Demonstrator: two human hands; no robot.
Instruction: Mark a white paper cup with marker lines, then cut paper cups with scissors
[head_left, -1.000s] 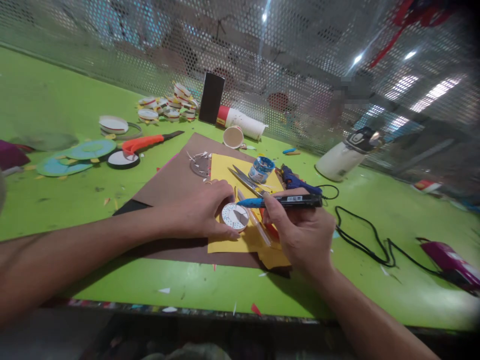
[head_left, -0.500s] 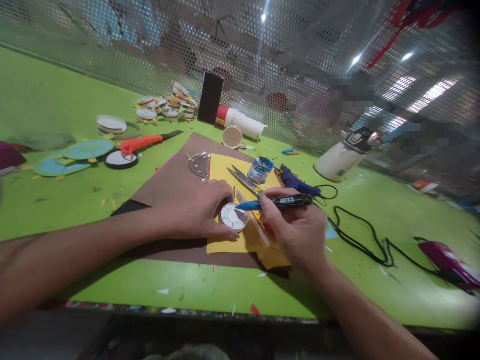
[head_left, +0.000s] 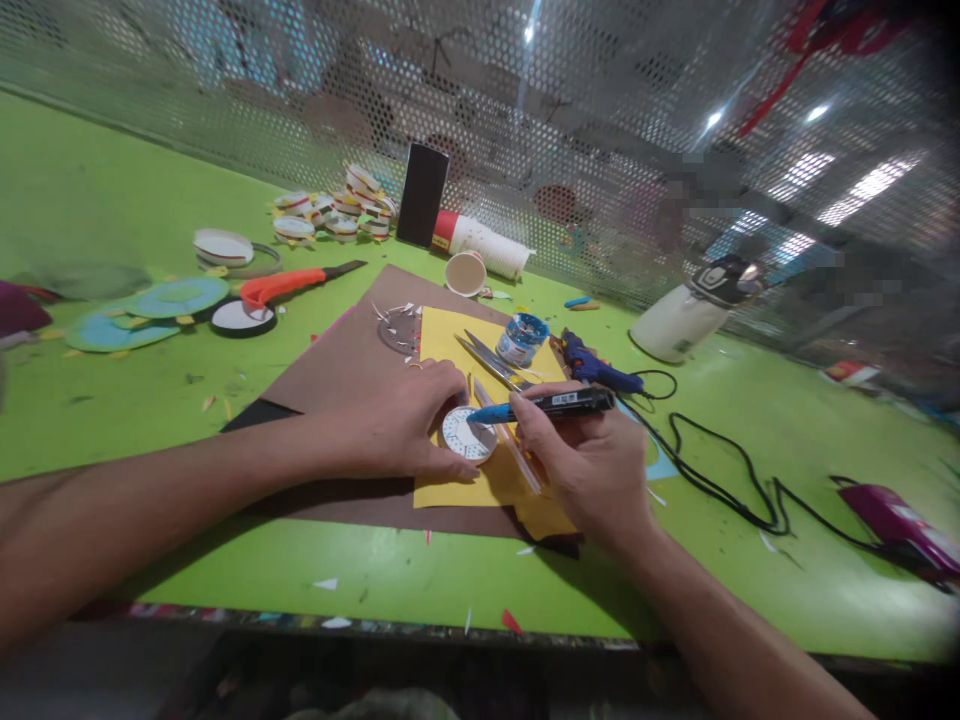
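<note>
My left hand (head_left: 420, 420) grips the edge of a small white disc (head_left: 466, 446) between thumb and fingers, holding it down on yellow paper (head_left: 442, 492). Dark dots and lines mark the disc's face. In my right hand (head_left: 592, 450) is a marker pen (head_left: 559, 405) with a black barrel and a blue front end, its tip at the disc's top surface. Just beyond my right hand lie scissors (head_left: 487, 358) and a jar smeared with blue paint (head_left: 523, 338). A clear stick (head_left: 519, 460) rests on the yellow paper between my hands.
Brown sheets (head_left: 330, 360) lie under the yellow paper. Orange-handled scissors (head_left: 289, 287), pale blue discs (head_left: 180, 297) and a pile of small white rounds (head_left: 341, 212) are on the left. Paper cups (head_left: 487, 248) and a phone (head_left: 422, 195) stand behind. A glue gun (head_left: 596, 362) with black cable lies right.
My right hand and the marker have shifted slightly left, the tip moving across the disc. My left hand and the disc have stayed in place.
</note>
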